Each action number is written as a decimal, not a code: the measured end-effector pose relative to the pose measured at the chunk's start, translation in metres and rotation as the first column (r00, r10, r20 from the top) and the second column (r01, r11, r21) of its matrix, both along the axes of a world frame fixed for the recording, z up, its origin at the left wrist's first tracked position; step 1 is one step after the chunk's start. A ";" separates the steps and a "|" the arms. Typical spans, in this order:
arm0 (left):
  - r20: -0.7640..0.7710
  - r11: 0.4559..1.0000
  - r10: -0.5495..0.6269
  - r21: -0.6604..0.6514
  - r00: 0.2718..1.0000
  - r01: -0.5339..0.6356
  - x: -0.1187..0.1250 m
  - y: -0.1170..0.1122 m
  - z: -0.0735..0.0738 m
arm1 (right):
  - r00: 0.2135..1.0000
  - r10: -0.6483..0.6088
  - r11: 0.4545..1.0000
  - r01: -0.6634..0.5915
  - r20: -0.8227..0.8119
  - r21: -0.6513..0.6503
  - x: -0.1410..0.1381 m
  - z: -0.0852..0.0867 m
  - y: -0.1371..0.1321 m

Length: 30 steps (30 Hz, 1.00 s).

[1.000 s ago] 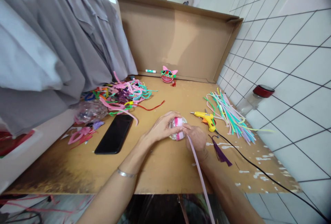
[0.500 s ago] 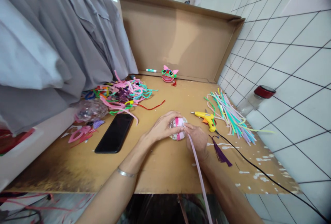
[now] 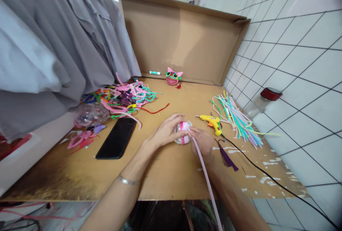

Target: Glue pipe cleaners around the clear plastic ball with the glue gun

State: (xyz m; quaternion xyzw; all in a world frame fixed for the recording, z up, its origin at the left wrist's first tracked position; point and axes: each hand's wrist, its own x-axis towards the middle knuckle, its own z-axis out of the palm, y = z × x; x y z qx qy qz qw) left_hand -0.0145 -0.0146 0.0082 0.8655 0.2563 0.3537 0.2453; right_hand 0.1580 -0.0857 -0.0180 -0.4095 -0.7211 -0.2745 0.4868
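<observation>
My left hand [image 3: 169, 130] curves around the left side of a small clear round piece [image 3: 184, 136] wrapped with pink and pale lilac bands, holding it on the table. At its right side, my right hand [image 3: 202, 142] pinches a long lilac pipe cleaner [image 3: 204, 168] against it. From those fingers the pipe cleaner's free length runs down past the table's front edge. A yellow glue gun [image 3: 213, 122] lies just beyond my right hand, and a purple tassel [image 3: 227, 157] is to its right.
A black phone [image 3: 117, 138] lies left of my hands. Tangled pipe cleaners [image 3: 130, 95] heap behind it; straight pastel ones [image 3: 240, 120] spread at the right. A cable [image 3: 263, 170] crosses the right side. At the back stand a lion-like head [image 3: 172, 77] and cardboard [image 3: 181, 42].
The view has shifted very slightly. Both hands keep the same hold on the round piece and the pipe cleaner.
</observation>
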 end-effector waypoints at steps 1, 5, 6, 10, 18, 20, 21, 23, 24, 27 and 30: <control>-0.009 1.000 0.004 0.001 1.000 -0.004 0.000 -0.001 0.001 | 1.000 0.002 1.000 -0.003 -0.011 -0.007 0.000 0.000 0.000; -0.039 1.000 -0.009 -0.001 0.999 0.009 0.000 -0.006 0.007 | 0.999 0.040 0.999 -0.040 -0.016 0.006 0.002 -0.001 0.002; -0.046 1.000 -0.013 0.001 0.999 0.013 0.000 -0.007 0.009 | 0.998 0.054 0.998 -0.054 -0.023 0.023 0.002 -0.002 0.003; -0.080 0.999 -0.034 0.005 0.996 0.035 -0.001 -0.011 0.014 | 0.996 0.075 0.997 -0.075 -0.053 0.010 0.004 -0.004 0.007; -0.111 0.999 -0.051 -0.007 0.992 0.050 0.000 -0.005 0.002 | 0.998 0.040 0.999 -0.039 -0.051 0.037 0.002 -0.003 0.009; -0.142 0.999 -0.038 0.007 0.989 0.040 0.000 -0.005 0.000 | 0.998 0.049 0.998 -0.047 -0.041 0.050 0.002 -0.003 0.010; -0.159 0.999 -0.031 0.014 0.987 0.034 0.000 -0.005 0.000 | 0.998 0.049 0.997 -0.047 -0.038 0.054 0.002 -0.003 0.010; -0.184 0.999 -0.013 0.030 0.983 0.019 0.001 -0.006 0.000 | 0.998 0.039 0.998 -0.036 -0.042 0.058 0.002 -0.004 0.010; -0.194 0.999 -0.004 0.042 0.981 0.012 0.001 -0.006 0.001 | 0.999 0.031 0.998 -0.029 -0.045 0.050 0.003 -0.005 0.011; -0.228 0.995 0.054 0.094 0.972 -0.033 0.001 -0.008 0.004 | 0.998 0.030 1.000 -0.029 -0.054 0.012 0.003 -0.008 0.011; -0.257 0.987 0.120 0.134 0.959 -0.088 0.002 -0.010 0.007 | 0.996 0.042 0.999 -0.040 -0.076 0.019 0.004 -0.011 0.013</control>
